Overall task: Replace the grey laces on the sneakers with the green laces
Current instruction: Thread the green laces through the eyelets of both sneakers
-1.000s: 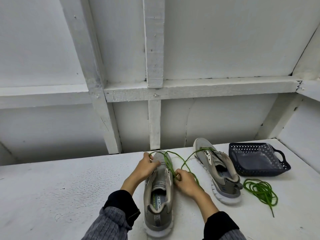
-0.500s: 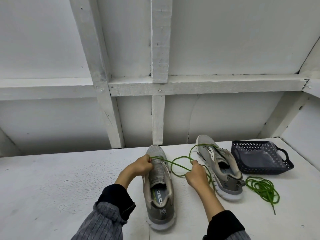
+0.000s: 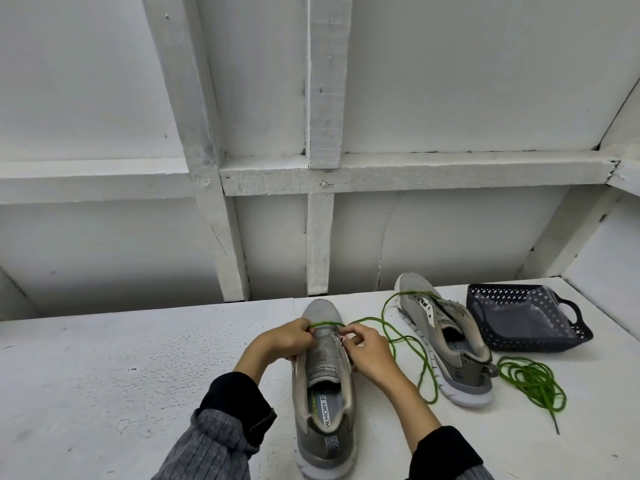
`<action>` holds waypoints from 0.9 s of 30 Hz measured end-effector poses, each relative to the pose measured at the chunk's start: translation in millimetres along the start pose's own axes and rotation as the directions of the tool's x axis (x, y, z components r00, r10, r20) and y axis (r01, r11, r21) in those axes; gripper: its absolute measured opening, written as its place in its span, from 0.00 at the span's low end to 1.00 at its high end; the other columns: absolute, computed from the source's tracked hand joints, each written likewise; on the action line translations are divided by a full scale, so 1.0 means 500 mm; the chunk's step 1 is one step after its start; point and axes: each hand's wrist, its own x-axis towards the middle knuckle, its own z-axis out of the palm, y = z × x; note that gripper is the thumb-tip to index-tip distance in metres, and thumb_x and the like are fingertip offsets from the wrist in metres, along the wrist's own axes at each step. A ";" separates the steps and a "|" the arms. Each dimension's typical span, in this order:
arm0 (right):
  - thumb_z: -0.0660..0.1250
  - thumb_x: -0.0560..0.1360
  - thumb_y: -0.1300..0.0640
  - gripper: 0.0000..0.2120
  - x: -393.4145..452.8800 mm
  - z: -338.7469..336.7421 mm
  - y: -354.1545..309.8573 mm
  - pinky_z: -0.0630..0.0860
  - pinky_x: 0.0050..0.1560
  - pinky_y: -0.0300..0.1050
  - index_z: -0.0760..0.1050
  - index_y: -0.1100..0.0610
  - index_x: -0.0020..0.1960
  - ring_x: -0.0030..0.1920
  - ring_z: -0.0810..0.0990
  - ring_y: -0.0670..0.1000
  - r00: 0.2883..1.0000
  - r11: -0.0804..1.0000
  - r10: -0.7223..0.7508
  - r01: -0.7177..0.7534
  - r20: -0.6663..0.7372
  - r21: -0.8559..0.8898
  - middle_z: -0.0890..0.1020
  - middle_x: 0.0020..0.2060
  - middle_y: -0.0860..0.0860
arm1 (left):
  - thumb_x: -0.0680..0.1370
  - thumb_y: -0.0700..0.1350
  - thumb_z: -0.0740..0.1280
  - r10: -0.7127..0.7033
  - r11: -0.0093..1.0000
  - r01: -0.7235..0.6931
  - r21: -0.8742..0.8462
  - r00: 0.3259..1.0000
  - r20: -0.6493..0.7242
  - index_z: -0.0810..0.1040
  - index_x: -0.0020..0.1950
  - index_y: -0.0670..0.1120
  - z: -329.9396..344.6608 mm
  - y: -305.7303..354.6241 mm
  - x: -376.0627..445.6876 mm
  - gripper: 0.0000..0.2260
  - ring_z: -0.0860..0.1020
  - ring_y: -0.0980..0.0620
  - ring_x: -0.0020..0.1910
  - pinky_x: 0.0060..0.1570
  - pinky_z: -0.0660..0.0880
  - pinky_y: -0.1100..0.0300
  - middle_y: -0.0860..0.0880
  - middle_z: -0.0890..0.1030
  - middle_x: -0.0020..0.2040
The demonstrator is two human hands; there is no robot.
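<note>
A grey sneaker (image 3: 323,393) stands toe-away in front of me on the white table (image 3: 104,375). A green lace (image 3: 405,344) crosses its front eyelets and trails in loops to the right, over the toe of the second grey sneaker (image 3: 446,344). My left hand (image 3: 287,339) pinches the lace at the sneaker's left side. My right hand (image 3: 363,348) pinches the lace at the right eyelets. A second green lace (image 3: 530,379) lies coiled to the right of the second sneaker.
A dark perforated basket (image 3: 526,317) sits at the back right, holding greyish material that I cannot make out. A white framed wall (image 3: 318,174) rises just behind the table. The table's right side meets a slanted white panel.
My right hand has moved left, from between the sneakers to the near sneaker's right eyelets. The lace now lies flat across the toe end. The left hand has stayed put.
</note>
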 end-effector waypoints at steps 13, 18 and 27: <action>0.70 0.74 0.55 0.04 -0.004 0.015 0.000 0.82 0.42 0.55 0.80 0.45 0.44 0.37 0.83 0.58 0.999 0.999 0.021 -0.022 0.031 0.044 0.83 0.34 0.59 | 0.78 0.38 0.56 -0.084 0.986 0.079 0.145 0.996 0.030 0.65 0.44 0.45 -0.006 0.011 -0.027 0.04 0.63 0.52 0.30 0.27 0.62 0.62 0.47 0.65 0.35; 0.66 0.76 0.57 0.07 -0.014 0.014 0.009 0.78 0.39 0.45 0.81 0.50 0.49 0.35 0.78 0.51 1.000 0.999 0.011 -0.011 -0.002 0.036 0.80 0.32 0.52 | 0.81 0.43 0.59 -0.008 1.000 0.009 0.009 0.998 -0.068 0.70 0.44 0.44 -0.002 0.015 -0.044 0.07 0.64 0.53 0.31 0.29 0.61 0.62 0.48 0.67 0.36; 0.61 0.78 0.65 0.10 -0.016 0.015 -0.027 0.73 0.40 0.37 0.74 0.52 0.54 0.40 0.80 0.49 0.957 0.960 -0.062 0.135 -0.283 0.247 0.80 0.47 0.44 | 0.79 0.35 0.65 0.281 0.958 -0.281 0.054 0.890 -0.358 0.82 0.60 0.45 0.012 -0.023 -0.053 0.12 0.75 0.60 0.47 0.43 0.67 0.77 0.55 0.78 0.44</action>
